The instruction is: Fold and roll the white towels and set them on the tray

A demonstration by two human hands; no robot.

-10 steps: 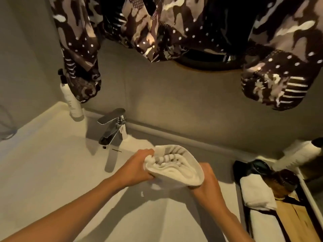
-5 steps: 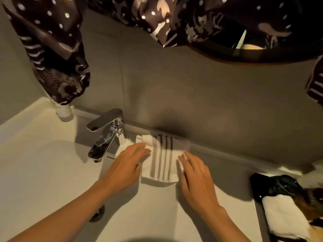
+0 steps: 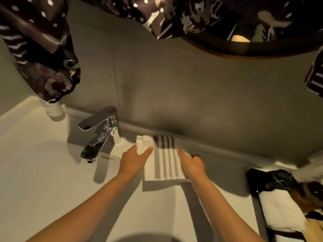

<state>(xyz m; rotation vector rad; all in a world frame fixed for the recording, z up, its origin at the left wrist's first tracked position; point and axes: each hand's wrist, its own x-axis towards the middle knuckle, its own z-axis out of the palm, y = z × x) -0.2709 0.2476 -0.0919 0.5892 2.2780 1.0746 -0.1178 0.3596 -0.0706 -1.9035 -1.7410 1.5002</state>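
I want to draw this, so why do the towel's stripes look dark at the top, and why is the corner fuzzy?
In the head view, a shadow falls across the far end of the white towel, darkening its stripes; the tray corner at right is smeared by blur, and the wide lens bends the edges.

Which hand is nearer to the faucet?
Left. The left hand lies just right of the faucet; the right hand is beyond the towel.
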